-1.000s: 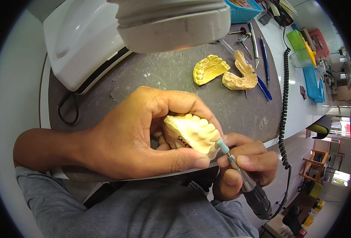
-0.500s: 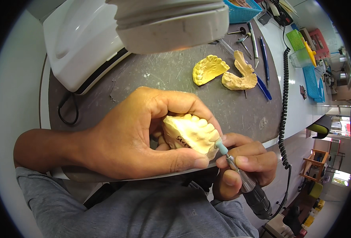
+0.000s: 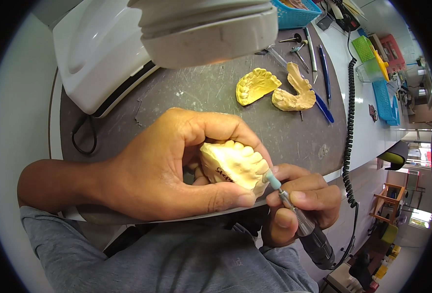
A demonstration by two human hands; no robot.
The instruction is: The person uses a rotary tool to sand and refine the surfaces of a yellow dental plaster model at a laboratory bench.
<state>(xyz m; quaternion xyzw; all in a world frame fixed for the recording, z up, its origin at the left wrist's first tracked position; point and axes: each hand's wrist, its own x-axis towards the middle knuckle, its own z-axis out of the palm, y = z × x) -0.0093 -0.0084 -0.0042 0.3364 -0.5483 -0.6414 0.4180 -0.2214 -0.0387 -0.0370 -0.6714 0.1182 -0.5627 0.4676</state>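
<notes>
My left hand (image 3: 162, 168) grips a pale yellow plaster dental cast (image 3: 233, 163) over the near edge of the grey worktop (image 3: 196, 93), teeth side turned up and to the right. A rotary handpiece (image 3: 306, 229) sits in my right hand (image 3: 299, 205), held like a pen. Its light blue grinding tip (image 3: 273, 179) touches the right end of the cast.
Two more yellow casts (image 3: 255, 85) (image 3: 294, 95) lie on the far worktop beside a blue pen (image 3: 323, 105) and several metal hand tools (image 3: 299, 49). A white machine (image 3: 99, 53) stands at the back left, a lamp head (image 3: 206, 27) hangs overhead, and a black coiled cord (image 3: 349, 122) runs down the right edge.
</notes>
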